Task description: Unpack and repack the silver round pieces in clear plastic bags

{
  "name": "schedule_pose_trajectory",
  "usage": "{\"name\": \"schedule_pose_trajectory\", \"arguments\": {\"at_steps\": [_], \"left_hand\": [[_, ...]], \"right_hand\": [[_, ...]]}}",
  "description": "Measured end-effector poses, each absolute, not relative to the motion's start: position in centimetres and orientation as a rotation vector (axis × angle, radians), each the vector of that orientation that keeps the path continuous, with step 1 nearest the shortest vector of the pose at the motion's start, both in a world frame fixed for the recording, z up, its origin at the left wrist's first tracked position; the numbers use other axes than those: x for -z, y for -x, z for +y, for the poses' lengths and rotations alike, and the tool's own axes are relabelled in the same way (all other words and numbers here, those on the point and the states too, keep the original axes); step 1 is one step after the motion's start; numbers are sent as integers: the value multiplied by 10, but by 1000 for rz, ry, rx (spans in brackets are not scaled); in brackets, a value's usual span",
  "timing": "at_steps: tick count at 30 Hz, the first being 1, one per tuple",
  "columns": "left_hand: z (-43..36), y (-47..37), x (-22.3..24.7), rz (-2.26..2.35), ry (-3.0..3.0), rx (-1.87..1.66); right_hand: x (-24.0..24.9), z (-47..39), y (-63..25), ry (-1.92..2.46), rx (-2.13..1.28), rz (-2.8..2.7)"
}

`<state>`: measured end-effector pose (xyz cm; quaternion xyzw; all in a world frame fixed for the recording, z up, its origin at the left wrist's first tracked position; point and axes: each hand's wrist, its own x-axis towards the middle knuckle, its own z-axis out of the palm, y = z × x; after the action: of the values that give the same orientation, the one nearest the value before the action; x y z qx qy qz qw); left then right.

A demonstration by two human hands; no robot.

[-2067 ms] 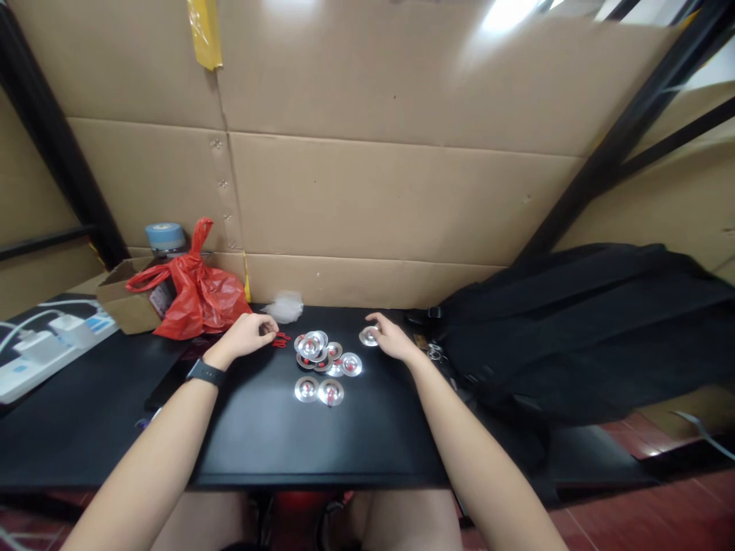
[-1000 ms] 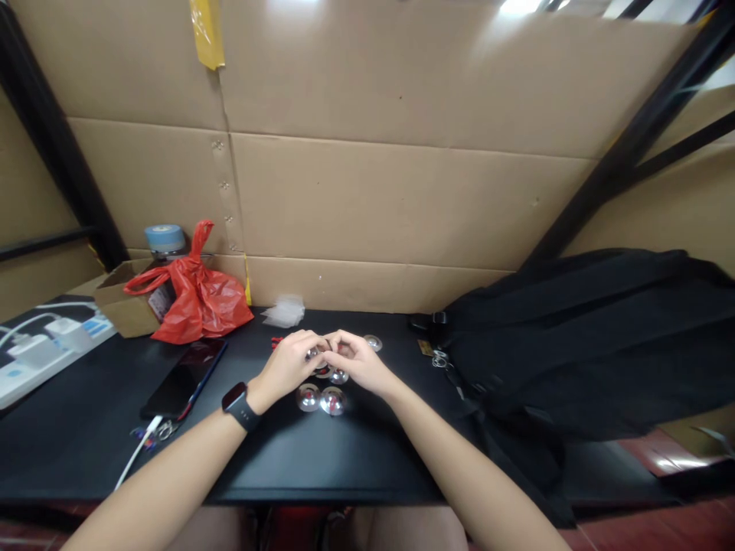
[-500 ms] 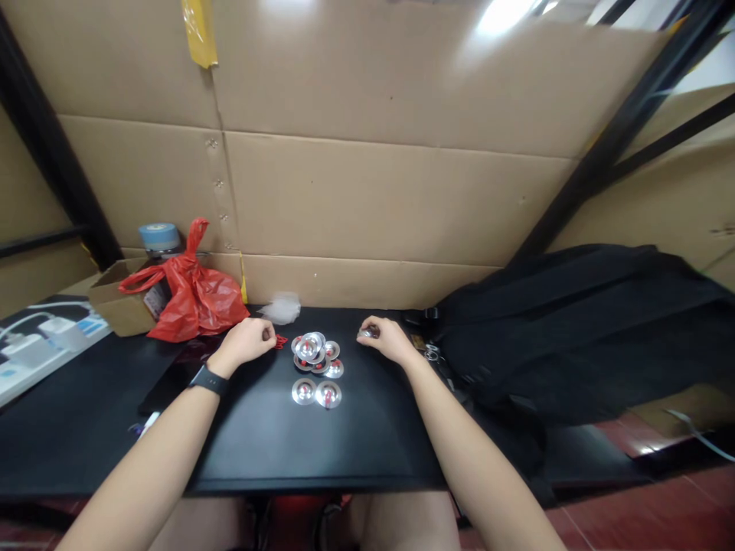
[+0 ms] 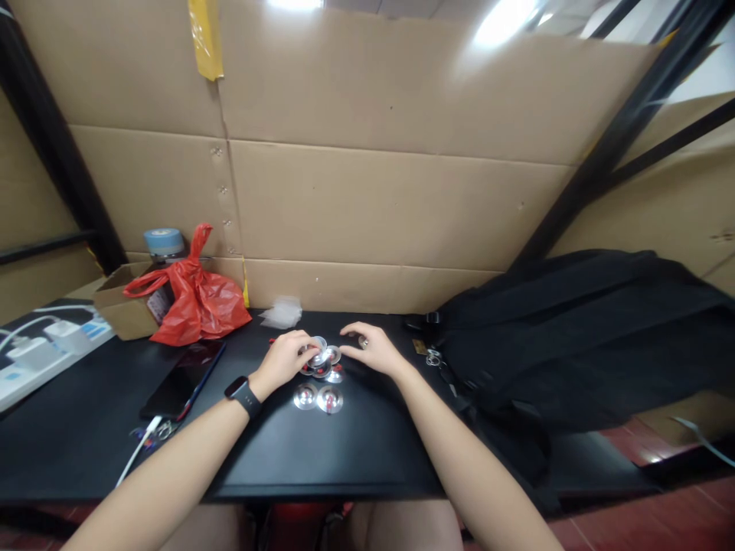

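Several small silver finger cymbals with red loops lie heaped in a pile (image 4: 322, 370) on the black table. At the top left of this heap my left hand (image 4: 287, 360) has its fingertips closed on the rim of a cymbal (image 4: 320, 343). Just to the right, my right hand (image 4: 370, 348) has thumb and fingers apart, facing the pile. A small silver piece (image 4: 364, 342) shows between them; whether it touches the hand I cannot tell. Nearer to me, two more cymbals sit side by side, a left one (image 4: 305, 396) and a right one (image 4: 330, 399).
A clear plastic wrapper (image 4: 282, 313) lies by the cardboard wall. To the left are a red plastic bag (image 4: 200, 302), a small carton (image 4: 123, 306), a phone (image 4: 182, 380) with a cable and a power strip (image 4: 57, 356). A black backpack (image 4: 574, 337) covers the right side, with keys (image 4: 435, 357) beside it.
My left hand has moved right, from the red cord beside the pile onto the top cymbals. My right hand has shifted slightly left and its fingers have spread apart.
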<state>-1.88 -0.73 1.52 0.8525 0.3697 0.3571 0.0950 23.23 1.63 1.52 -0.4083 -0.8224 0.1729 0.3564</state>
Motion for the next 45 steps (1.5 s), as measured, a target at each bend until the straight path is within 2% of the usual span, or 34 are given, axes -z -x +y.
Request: {"name": "schedule_pose_trajectory", "arguments": {"at_steps": [5, 12, 20, 27, 32, 45], "left_hand": [[-16, 11, -20, 987, -2460, -1224], [-26, 3, -22, 875, -2389, -1410], [-32, 3, -33, 868, -2178, -1510], [-36, -2, -33, 879, -2375, -1546], [-36, -2, -31, 957, -2239, -1643], [-33, 7, -40, 981, -2209, -1670]], "right_hand": [[-18, 0, -196, 920, -506, -2196], [-23, -11, -190, 774, -523, -2197], [-11, -13, -177, 714, -1081, -1893], [-19, -19, -177, 677, -1330, -1682], [-21, -23, -172, 625, -1506, -1551], [-24, -19, -179, 679, -1355, -1574]]}}
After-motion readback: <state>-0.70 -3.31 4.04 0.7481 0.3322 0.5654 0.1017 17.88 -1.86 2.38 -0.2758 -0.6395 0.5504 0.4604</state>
